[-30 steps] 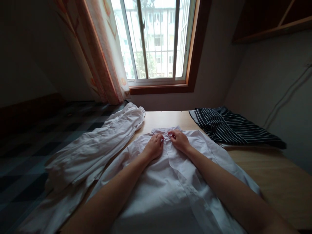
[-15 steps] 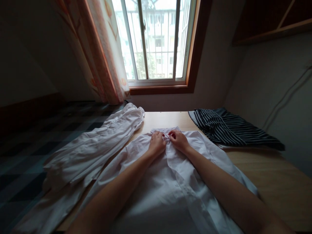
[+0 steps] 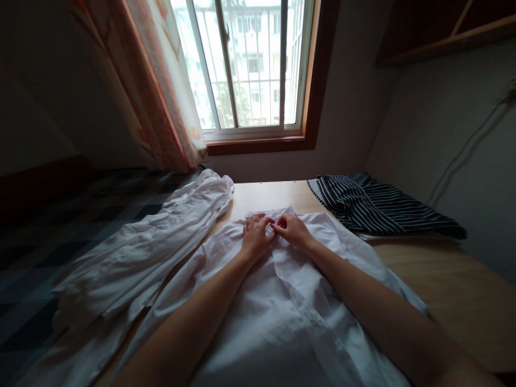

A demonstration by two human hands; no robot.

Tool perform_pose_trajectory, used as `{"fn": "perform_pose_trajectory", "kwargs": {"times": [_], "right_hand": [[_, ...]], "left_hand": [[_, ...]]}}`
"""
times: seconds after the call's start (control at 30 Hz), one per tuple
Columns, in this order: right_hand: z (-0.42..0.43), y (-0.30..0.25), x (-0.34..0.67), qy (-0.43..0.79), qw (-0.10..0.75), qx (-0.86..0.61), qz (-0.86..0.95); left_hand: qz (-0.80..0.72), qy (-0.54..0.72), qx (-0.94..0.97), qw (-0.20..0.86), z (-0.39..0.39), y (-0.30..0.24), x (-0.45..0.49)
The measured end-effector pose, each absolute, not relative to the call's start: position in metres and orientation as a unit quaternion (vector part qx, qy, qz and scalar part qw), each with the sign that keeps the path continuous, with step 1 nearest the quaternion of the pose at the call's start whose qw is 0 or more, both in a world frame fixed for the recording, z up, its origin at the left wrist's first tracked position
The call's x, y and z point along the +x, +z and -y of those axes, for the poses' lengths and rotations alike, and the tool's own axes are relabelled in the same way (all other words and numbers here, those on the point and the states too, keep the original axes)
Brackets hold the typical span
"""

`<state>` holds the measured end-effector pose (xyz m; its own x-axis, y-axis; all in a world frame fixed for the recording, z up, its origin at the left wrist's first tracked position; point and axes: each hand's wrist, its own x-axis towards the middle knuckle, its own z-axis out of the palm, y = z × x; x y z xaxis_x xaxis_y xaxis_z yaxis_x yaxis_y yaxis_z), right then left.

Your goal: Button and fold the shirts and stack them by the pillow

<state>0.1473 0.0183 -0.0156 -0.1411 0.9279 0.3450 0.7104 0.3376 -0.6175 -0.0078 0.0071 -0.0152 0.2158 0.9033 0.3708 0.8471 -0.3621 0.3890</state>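
Note:
A white shirt (image 3: pixel 282 317) lies spread on the wooden table (image 3: pixel 451 285) in front of me, its collar at the far end. My left hand (image 3: pixel 256 235) and my right hand (image 3: pixel 293 230) meet just below the collar. Both pinch the shirt's front edge with closed fingers, fingertips touching each other over the placket. My forearms lie over the shirt's body.
A second white garment (image 3: pixel 149 252) lies crumpled along the table's left edge, hanging partly over a dark checked bed cover (image 3: pixel 48 242). A dark striped garment (image 3: pixel 379 207) lies folded at the far right. A window (image 3: pixel 245 64) and curtain (image 3: pixel 157 91) stand behind.
My hands have closed in on each other at the shirt's neck, and the cloth between them has bunched slightly. The view has shifted a little to the right.

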Motion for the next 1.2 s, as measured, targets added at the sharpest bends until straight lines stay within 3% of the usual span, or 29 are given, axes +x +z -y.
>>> {"fn": "perform_pose_trajectory", "kwargs": {"times": [0.27, 0.77, 1.2], "right_hand": [[-0.026, -0.023, 0.155, 0.182, 0.389, -0.557, 0.711], [-0.034, -0.027, 0.158, 0.181, 0.394, -0.545, 0.718], [-0.033, -0.024, 0.156, 0.153, 0.372, -0.548, 0.734]], "left_hand": [[-0.542, 0.283, 0.791, 0.032, -0.012, -0.018, -0.011], [-0.559, 0.123, 0.818, -0.052, -0.009, -0.002, 0.001], [-0.583, 0.158, 0.797, -0.026, -0.02, -0.004, 0.001]]}}
